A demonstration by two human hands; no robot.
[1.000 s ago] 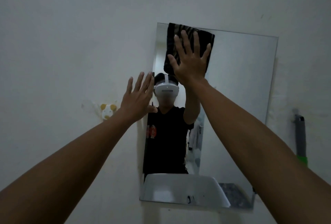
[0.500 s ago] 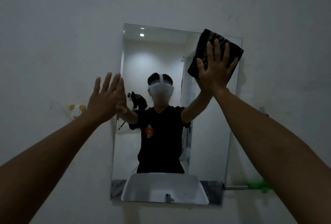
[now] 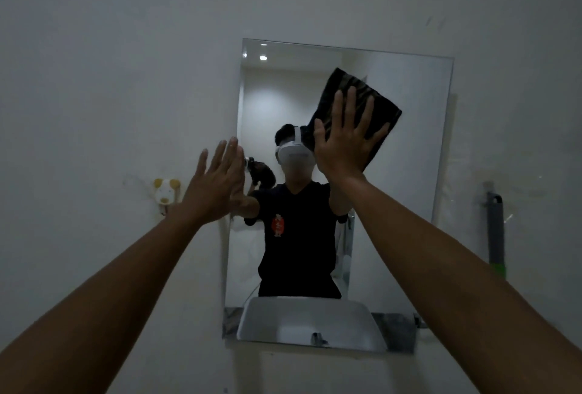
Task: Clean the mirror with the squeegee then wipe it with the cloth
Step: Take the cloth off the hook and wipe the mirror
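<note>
A frameless rectangular mirror (image 3: 409,173) hangs on the white wall. My right hand (image 3: 346,138) presses a dark folded cloth (image 3: 368,100) flat against the glass in its upper middle, fingers straight and spread. My left hand (image 3: 217,179) lies flat with straight fingers at the mirror's left edge, about halfway up. The squeegee (image 3: 496,229), grey with a green band, hangs on the wall to the right of the mirror, apart from both hands.
A small white and yellow hook (image 3: 165,195) sticks to the wall left of the mirror. The mirror reflects a person in a black shirt and a white basin (image 3: 308,321) at its lower edge. Bare wall surrounds the mirror.
My right hand has slid the cloth from the mirror's top right corner down and left toward the middle. My left hand stays at the mirror's left edge.
</note>
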